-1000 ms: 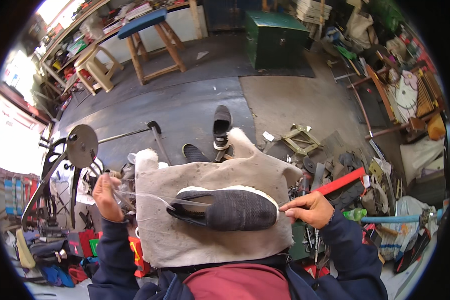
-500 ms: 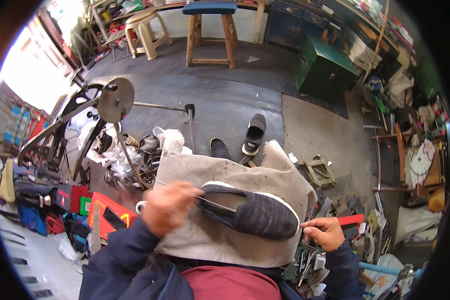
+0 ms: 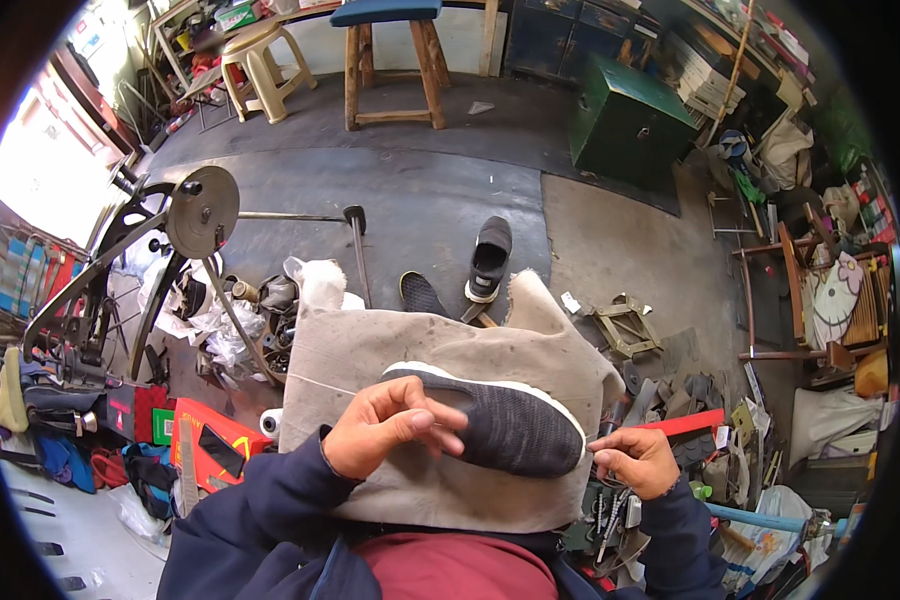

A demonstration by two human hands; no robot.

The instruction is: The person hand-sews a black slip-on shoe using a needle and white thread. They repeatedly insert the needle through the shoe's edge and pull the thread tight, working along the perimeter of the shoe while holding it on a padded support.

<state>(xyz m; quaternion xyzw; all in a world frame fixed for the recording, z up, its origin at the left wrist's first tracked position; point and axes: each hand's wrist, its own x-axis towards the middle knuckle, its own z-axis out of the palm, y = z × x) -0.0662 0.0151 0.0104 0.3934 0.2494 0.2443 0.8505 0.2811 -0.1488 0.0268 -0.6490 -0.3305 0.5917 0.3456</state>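
A dark grey knit slip-on shoe [image 3: 525,425] with a white sole edge lies on its side, toe to the right, on a beige cloth [image 3: 450,508] over my lap. Over its opening hovers my left hand [image 3: 390,428], fingers loosely apart, with nothing visible between them; it hides part of the opening. Beside the toe, my right hand [image 3: 638,462] has thumb and forefinger pinched together at the sole edge; what they hold is too small to make out. A thin pale line like thread [image 3: 320,384] runs across the cloth left of my left hand.
A dark shoe [image 3: 490,258] and an insole [image 3: 422,294] lie beyond the cloth. At left stands a black machine with a metal wheel [image 3: 203,212]. Tools and scraps [image 3: 610,520] crowd the right side. A green metal box [image 3: 630,125] and a blue-topped stool [image 3: 388,15] stand farther back.
My left hand has moved right and its fingers have spread, from a blurred closed shape left of the shoe to over its opening. My right hand keeps its pinch by the toe.
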